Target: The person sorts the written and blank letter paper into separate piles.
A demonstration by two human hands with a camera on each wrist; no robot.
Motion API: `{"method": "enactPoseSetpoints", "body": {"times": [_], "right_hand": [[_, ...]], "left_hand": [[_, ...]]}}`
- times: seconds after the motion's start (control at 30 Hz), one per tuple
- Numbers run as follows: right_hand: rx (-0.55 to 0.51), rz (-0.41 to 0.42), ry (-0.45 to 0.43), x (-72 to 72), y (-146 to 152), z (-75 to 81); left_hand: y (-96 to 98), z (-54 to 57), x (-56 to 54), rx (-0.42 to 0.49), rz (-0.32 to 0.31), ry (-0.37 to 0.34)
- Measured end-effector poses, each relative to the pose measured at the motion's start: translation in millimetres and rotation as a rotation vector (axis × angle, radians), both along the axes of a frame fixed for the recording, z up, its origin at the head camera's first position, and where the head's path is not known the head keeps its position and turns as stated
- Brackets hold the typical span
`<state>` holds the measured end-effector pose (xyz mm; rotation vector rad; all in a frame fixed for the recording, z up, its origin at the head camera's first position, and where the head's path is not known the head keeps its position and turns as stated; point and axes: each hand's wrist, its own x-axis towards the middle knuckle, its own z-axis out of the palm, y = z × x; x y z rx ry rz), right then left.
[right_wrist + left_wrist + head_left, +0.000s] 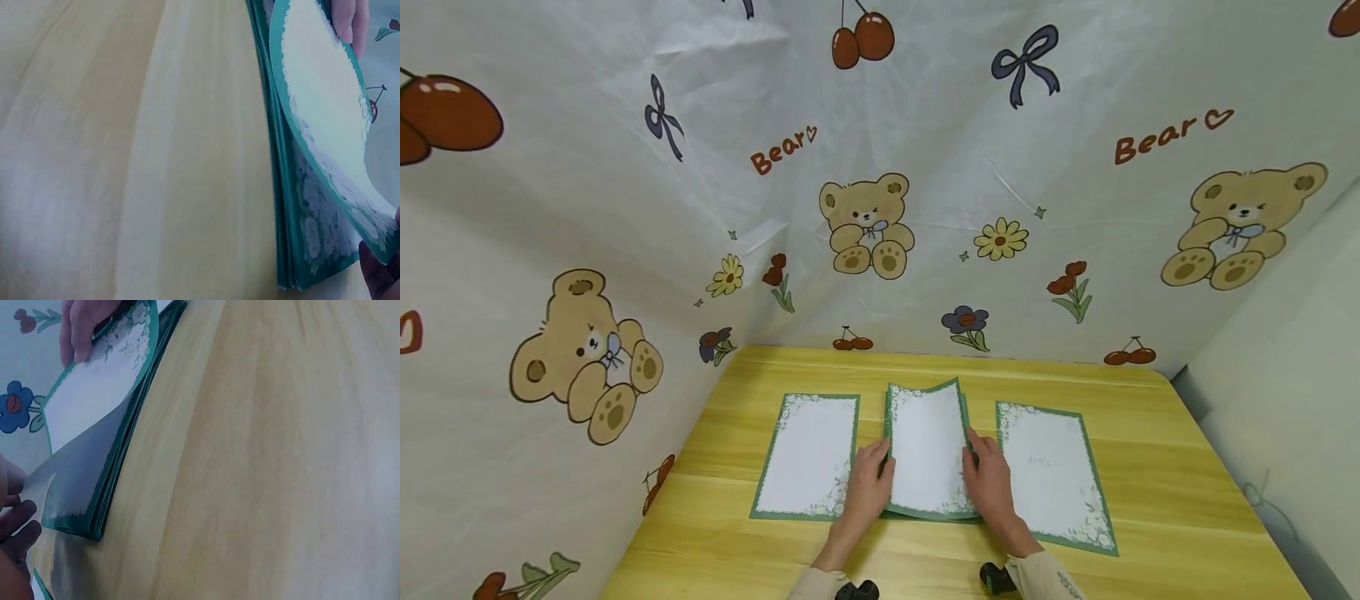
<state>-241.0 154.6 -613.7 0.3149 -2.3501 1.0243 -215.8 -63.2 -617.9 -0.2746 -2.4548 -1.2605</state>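
Both hands hold a white sheet of paper (928,450) with a green, flower-printed border by its two side edges. My left hand (870,482) pinches the left edge, and the right hand (988,479) grips the right edge. Between them the sheet bows, its top corners curling up. Beneath it lies a stack of similar green-edged sheets (289,219), and the wrist views show the sheet lifted away from part of that stack. In the left wrist view, the left fingers (19,522) are at the sheet's side, partly cut off by the frame.
A matching sheet (808,454) lies flat to the left. Another sheet (1052,471), with faint writing in its middle, lies to the right. All are on a yellow wood-grain table (1180,500). A bear-print cloth (925,125) hangs behind and along the left.
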Motion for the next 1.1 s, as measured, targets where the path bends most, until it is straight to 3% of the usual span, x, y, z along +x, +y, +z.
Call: {"method": "enactPoseSetpoints", "body": {"times": [0.23, 0.37, 0.47, 0.63, 0.83, 1.1], "right_hand": [[-0.141, 0.010, -0.081, -5.8, -3, 5.2], [-0.245, 0.031, -0.071, -7.4, -5, 11.5], [-0.309, 0.045, -0.073, -9.0, -8, 17.6], [-0.355, 0.059, -0.122, -7.8, -17, 24.7], [-0.392, 0.092, -0.198, -4.0, -31, 24.0], [-0.359, 0.150, -0.226, -5.7, -61, 25.1]], "left_hand": [[-5.1, 12.6, -1.4, 0.202, 0.009, -0.064], [-8.8, 20.3, -3.5, 0.346, 0.032, -0.054], [-13.0, 26.8, -5.9, 0.397, 0.064, -0.038], [-21.9, 34.8, -6.6, 0.399, 0.116, -0.044], [-34.0, 31.6, -2.9, 0.365, 0.163, -0.072], [-59.9, 32.6, 0.7, 0.363, 0.291, -0.104]]}}
